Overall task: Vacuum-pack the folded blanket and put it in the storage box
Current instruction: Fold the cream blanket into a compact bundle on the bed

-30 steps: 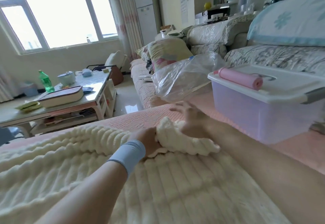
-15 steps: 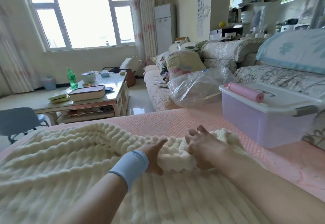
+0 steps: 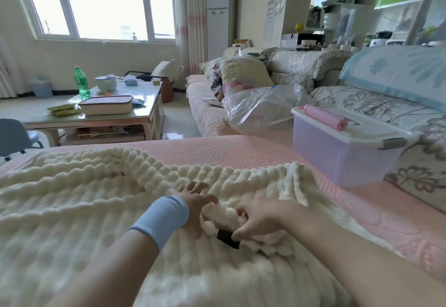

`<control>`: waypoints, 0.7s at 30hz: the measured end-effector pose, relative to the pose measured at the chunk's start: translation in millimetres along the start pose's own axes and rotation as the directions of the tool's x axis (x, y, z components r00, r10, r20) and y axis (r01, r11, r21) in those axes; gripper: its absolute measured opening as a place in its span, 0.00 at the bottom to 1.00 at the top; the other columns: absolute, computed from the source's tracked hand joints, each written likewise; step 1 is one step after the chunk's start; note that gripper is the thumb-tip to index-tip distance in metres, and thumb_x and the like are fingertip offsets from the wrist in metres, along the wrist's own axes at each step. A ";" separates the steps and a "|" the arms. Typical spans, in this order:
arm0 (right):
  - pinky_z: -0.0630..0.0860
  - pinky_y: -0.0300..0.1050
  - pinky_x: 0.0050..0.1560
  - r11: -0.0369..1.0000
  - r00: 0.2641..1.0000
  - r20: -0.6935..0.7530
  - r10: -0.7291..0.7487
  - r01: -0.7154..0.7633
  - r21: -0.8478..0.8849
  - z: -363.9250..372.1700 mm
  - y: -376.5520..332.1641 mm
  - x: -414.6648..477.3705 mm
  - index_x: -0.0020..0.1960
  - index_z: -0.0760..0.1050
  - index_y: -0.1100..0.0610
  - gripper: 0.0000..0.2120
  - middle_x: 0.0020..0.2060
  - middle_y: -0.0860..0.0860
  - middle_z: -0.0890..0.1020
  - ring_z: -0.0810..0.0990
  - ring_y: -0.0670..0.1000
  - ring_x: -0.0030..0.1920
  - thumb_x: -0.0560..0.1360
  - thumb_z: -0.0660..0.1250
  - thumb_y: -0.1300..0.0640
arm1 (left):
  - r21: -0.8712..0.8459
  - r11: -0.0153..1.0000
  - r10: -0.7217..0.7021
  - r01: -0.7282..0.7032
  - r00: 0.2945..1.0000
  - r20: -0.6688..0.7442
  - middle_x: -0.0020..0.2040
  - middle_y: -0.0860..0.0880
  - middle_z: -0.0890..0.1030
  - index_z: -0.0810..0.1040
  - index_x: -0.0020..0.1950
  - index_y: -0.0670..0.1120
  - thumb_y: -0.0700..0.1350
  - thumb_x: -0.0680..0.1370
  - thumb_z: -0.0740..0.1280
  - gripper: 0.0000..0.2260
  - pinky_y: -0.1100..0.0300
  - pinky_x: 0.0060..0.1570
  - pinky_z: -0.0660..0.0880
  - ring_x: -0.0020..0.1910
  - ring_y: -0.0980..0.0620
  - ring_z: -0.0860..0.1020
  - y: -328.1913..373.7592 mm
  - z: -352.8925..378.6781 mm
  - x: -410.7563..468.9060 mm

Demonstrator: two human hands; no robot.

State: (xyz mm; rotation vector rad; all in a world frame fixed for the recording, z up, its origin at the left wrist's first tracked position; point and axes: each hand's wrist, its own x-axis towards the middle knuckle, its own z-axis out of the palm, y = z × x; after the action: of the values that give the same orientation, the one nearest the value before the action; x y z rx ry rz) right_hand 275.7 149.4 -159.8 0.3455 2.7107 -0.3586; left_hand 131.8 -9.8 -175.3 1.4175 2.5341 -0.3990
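So the blanket (image 3: 84,210) lies spread over the pink sofa seat (image 3: 241,147), not folded yet. My guess: right hand (image 3: 260,219) pinches its tagged corner to fold it, while left hand (image 3: 195,205) rests flat, fingers spread, pinning the layer. The storage box (image 3: 337,152) sits at the seat's right edge.

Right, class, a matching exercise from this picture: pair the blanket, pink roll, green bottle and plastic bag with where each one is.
Things
1. blanket
2. pink roll
3. green bottle
4. plastic bag

Places
A. standing on the table
B. lying on the lid of the box
C. under the left hand and right hand
D. on the sofa beside the pillow

Pairs: 1-C, 2-B, 3-A, 4-D
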 end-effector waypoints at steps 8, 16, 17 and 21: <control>0.72 0.49 0.47 0.941 0.977 -0.212 0.019 -0.089 -0.326 30.0 -9.8 -3.2 0.66 0.66 0.49 0.22 0.60 0.52 0.73 0.75 0.56 0.58 0.74 0.67 0.54 | -0.012 1.000 -0.009 0.004 0.923 -0.385 0.57 0.53 0.79 0.73 0.59 0.57 0.49 0.78 0.63 0.10 0.57 0.58 0.71 0.57 0.49 0.75 -15.5 10.3 1.3; 0.71 0.47 0.53 0.906 0.735 -0.678 0.028 -0.305 -0.293 -20.6 47.8 -39.9 0.51 0.74 0.47 0.05 0.55 0.49 0.81 0.80 0.55 0.57 0.79 0.62 0.47 | -0.102 0.990 0.036 -0.095 0.882 -0.470 0.56 0.54 0.78 0.71 0.61 0.58 0.59 0.70 0.71 0.22 0.58 0.46 0.68 0.52 0.50 0.76 10.8 -32.2 -11.9; 0.69 0.47 0.59 0.901 0.787 -0.611 0.086 -0.323 -0.289 -16.7 57.1 -44.2 0.58 0.74 0.46 0.09 0.63 0.49 0.78 0.77 0.55 0.63 0.78 0.62 0.49 | -0.081 0.996 0.003 -0.027 0.957 -0.289 0.60 0.53 0.77 0.70 0.66 0.57 0.56 0.70 0.73 0.26 0.58 0.51 0.69 0.55 0.50 0.75 9.8 -26.6 -11.5; 0.73 0.48 0.57 0.877 0.923 -0.189 0.334 -0.378 -0.297 10.6 71.0 -44.9 0.66 0.72 0.48 0.17 0.66 0.52 0.76 0.75 0.56 0.66 0.78 0.65 0.52 | 0.021 0.990 -0.143 0.142 0.987 0.067 0.59 0.50 0.80 0.77 0.64 0.51 0.50 0.74 0.70 0.19 0.57 0.58 0.74 0.57 0.49 0.78 -5.2 -4.1 -13.7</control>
State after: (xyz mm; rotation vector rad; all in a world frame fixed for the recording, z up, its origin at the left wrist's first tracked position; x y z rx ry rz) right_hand 339.9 204.4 -165.4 0.7783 2.6898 0.2299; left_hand 134.2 -22.0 -166.5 1.2096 2.5900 -0.4851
